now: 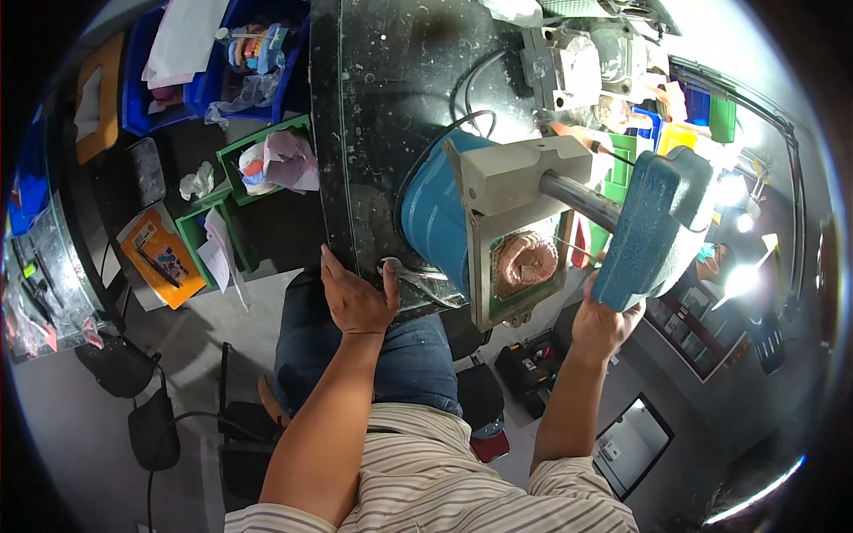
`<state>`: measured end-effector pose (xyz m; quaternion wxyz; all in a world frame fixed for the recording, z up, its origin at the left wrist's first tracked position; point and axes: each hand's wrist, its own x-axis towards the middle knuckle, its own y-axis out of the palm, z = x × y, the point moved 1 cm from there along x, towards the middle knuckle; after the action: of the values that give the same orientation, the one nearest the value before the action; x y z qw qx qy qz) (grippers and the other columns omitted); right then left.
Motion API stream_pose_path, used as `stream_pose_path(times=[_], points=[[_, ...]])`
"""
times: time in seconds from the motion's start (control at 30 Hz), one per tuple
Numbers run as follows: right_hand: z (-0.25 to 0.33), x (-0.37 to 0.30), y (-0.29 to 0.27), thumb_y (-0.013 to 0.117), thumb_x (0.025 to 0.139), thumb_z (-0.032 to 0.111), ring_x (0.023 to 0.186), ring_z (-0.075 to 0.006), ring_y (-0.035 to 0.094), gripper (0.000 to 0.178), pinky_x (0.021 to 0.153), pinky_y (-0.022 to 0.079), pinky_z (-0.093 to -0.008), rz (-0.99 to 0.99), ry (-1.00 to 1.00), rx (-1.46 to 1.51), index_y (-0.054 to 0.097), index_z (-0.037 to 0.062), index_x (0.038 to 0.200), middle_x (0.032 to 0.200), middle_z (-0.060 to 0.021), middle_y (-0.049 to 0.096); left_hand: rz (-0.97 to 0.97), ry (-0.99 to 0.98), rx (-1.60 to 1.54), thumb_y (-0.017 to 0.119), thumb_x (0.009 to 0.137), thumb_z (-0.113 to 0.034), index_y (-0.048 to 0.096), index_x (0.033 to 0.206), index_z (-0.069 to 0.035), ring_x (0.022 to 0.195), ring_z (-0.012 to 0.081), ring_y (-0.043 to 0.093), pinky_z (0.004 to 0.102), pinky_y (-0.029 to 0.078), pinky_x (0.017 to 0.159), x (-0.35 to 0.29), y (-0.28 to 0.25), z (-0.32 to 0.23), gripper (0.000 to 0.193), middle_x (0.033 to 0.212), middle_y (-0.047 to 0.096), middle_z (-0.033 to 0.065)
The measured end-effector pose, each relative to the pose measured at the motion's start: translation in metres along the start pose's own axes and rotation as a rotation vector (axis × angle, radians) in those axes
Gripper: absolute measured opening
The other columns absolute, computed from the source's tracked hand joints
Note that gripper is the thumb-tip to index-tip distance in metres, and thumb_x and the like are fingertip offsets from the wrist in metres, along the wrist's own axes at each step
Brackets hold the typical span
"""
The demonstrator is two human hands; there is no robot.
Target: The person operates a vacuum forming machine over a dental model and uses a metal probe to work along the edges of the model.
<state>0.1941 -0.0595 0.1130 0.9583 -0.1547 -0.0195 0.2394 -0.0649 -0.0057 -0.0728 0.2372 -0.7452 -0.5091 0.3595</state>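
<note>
My left hand (358, 293) lies with fingers stretched out and apart at the bench's front edge, its thumb touching a shiny curved lever (418, 272) beside a blue machine body (437, 209). A metal frame (480, 275) on this machine holds a pinkish-brown, horseshoe-shaped dental model (528, 260). My right hand (607, 322) is closed, partly hidden behind the blue textured head (656, 231) on a steel shaft (582, 199). From its fingertips a thin rod-like tool (577, 250) reaches toward the model; the exact grip is partly hidden.
Green trays (219, 197) and blue bins (145, 75) with dental models and papers stand left. An orange packet (162, 258) lies nearby. A black cable (468, 84) loops behind the machine. Metal flasks (569, 67) and coloured bins crowd the back right.
</note>
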Motion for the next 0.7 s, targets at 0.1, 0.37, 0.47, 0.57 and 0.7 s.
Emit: stream_pose_path(times=[0.1,0.37,0.47,0.57,0.7], points=[[-0.010,0.003,0.010,0.070,0.091,0.016,0.066,-0.0108,0.052,0.027,0.054,0.039,-0.0217,-0.030,-0.036,-0.028,0.061,-0.0040,0.106,0.101,-0.0202,0.066,0.022,-0.015,0.014,0.060,0.093,-0.047,0.013,0.148,0.019,0.128,0.0539,0.043,0.0520,0.037,0.110,0.001,-0.001,-0.002,0.098,0.140,0.038,0.0410],[-0.014,0.006,0.013,0.067,0.091,0.019,0.064,-0.0105,0.051,0.028,0.056,0.040,-0.0208,0.012,-0.087,-0.088,0.062,-0.0035,0.107,0.102,-0.0229,0.066,0.009,0.028,0.048,0.060,0.093,-0.047,0.010,0.149,0.017,0.130,0.0543,0.041,0.0533,0.034,0.112,0.001,0.000,0.000,0.099,0.142,0.036,0.0408],[-0.006,0.008,0.019,0.070,0.088,0.017,0.066,-0.0111,0.054,0.028,0.057,0.042,-0.0213,-0.035,-0.111,-0.091,0.062,-0.0036,0.107,0.099,-0.0207,0.068,-0.056,0.096,0.135,0.061,0.093,-0.046,0.013,0.148,0.017,0.117,0.0522,0.051,0.0507,0.046,0.101,0.004,-0.001,-0.003,0.096,0.131,0.044,0.0410],[-0.002,0.001,0.012,0.069,0.087,0.007,0.066,-0.0118,0.057,0.026,0.056,0.043,-0.0221,-0.032,-0.110,-0.085,0.061,-0.0050,0.108,0.096,-0.0199,0.069,-0.050,0.096,0.145,0.061,0.092,-0.045,0.013,0.148,0.017,0.117,0.0521,0.051,0.0506,0.046,0.101,0.002,-0.001,-0.006,0.096,0.131,0.044,0.0410],[0.038,-0.045,0.023,0.060,0.088,-0.009,0.063,-0.0137,0.061,0.017,0.052,0.042,-0.0214,-0.049,-0.275,-0.553,0.061,-0.0056,0.105,0.093,-0.0207,0.071,-0.019,0.008,0.047,0.060,0.092,-0.044,0.011,0.150,0.017,0.129,0.0543,0.042,0.0523,0.035,0.112,-0.001,0.002,0.000,0.097,0.142,0.037,0.0397]])
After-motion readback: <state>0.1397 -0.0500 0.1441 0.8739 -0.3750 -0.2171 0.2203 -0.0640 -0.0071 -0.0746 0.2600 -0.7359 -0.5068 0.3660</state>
